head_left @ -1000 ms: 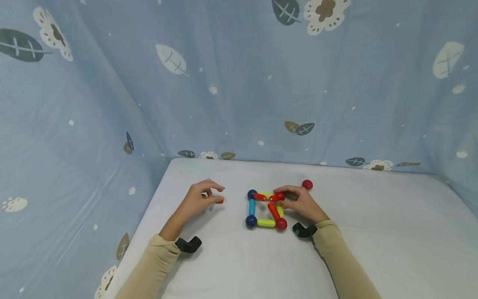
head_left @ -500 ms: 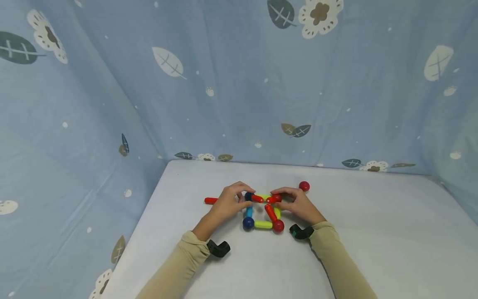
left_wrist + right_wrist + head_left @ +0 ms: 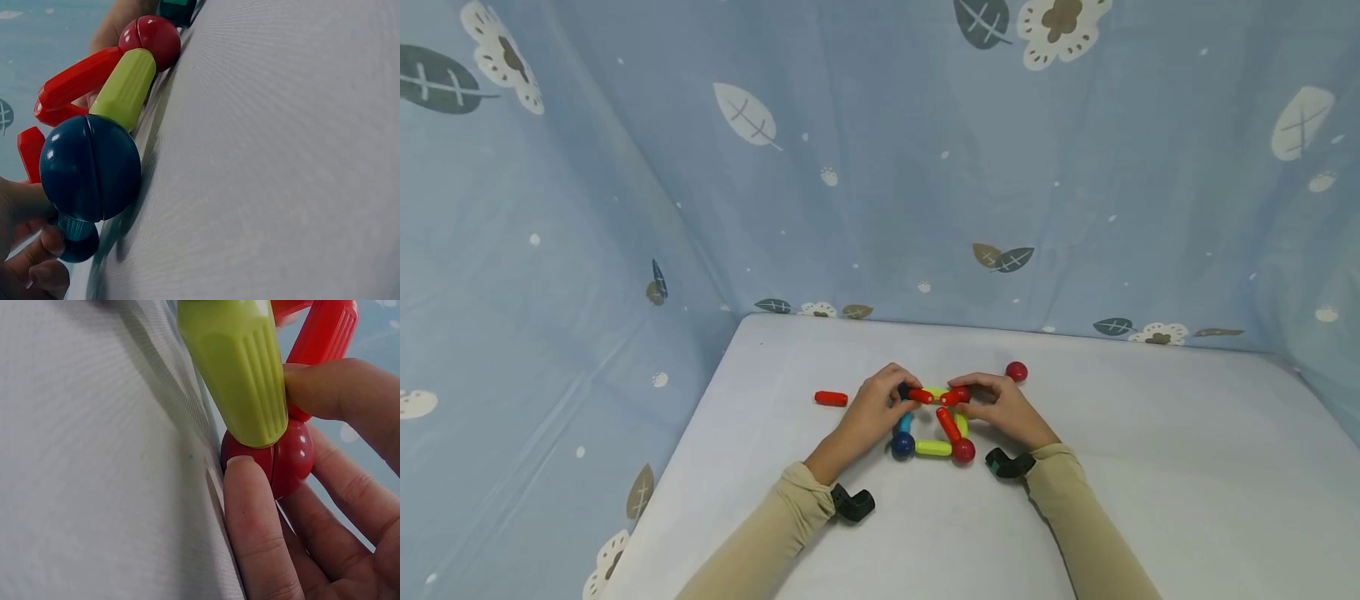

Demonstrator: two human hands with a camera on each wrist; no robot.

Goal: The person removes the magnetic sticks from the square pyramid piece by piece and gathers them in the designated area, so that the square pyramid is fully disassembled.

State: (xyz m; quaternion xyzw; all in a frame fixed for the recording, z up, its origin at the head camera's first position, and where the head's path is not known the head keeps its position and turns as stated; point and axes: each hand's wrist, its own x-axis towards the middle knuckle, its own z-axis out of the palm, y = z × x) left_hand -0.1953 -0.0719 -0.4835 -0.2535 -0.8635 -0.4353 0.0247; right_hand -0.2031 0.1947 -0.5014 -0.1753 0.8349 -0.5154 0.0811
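Observation:
A square of magnetic rods and balls lies on the table. Its near side is a yellow-green rod [image 3: 933, 448] between a navy ball [image 3: 903, 446] and a red ball [image 3: 963, 451]; a blue rod [image 3: 905, 423] forms the left side. My left hand [image 3: 874, 408] grips the far-left navy ball [image 3: 81, 245], partly hidden by its fingers. My right hand [image 3: 1009, 410] holds the far-right red ball [image 3: 294, 459] between thumb and fingers. Red rods [image 3: 947, 423] slant up from three corners, their free ends close together over the square.
A loose red rod [image 3: 831, 398] lies left of the square. Behind my right hand sits a loose red ball [image 3: 1017, 371]. Patterned blue cloth [image 3: 880, 208] hangs at the back and left of the white table [image 3: 1150, 467].
My left hand has let go of a red rod on the left and moved right to the square's far-left navy ball. My right hand has kept its hold on the red ball.

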